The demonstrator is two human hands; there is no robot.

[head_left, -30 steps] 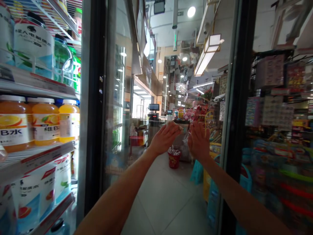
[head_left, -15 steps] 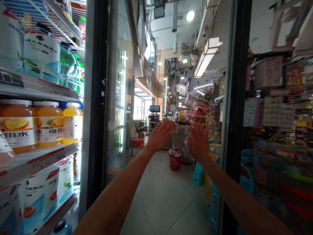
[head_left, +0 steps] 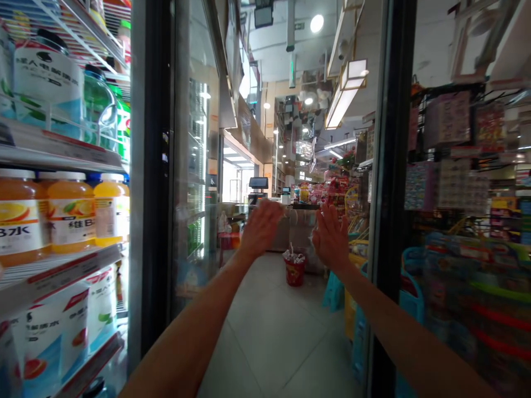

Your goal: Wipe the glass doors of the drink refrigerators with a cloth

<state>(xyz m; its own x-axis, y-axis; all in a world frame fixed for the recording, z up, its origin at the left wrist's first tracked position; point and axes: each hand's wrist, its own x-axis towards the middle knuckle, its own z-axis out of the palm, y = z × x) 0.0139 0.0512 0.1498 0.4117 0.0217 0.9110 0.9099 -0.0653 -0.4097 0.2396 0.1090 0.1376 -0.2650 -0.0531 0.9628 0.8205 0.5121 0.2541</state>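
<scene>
My left hand (head_left: 261, 228) reaches forward at the glass door (head_left: 234, 342), its fingers together and smeared by motion. A thin pale edge shows past its fingertips, too blurred to tell what it is. My right hand (head_left: 332, 235) lies a little to the right, palm forward, fingers stretched upward at the same glass. Nothing shows in it. The door's dark frame runs down the left (head_left: 160, 193) and right sides of the pane. To the left, lit fridge shelves (head_left: 70, 271) hold orange drink bottles (head_left: 71, 213) and white-and-blue drink bottles (head_left: 50, 85).
Beyond the glass are a tiled floor, a red bucket (head_left: 295, 269) with whitish items, a blue stool (head_left: 333, 293) and a counter with a screen (head_left: 258, 183). Packaged goods (head_left: 448, 121) hang at the right.
My left hand has moved left and blurred. My right hand has shifted slightly left in view. The whole scene has slid a little left as the camera turned.
</scene>
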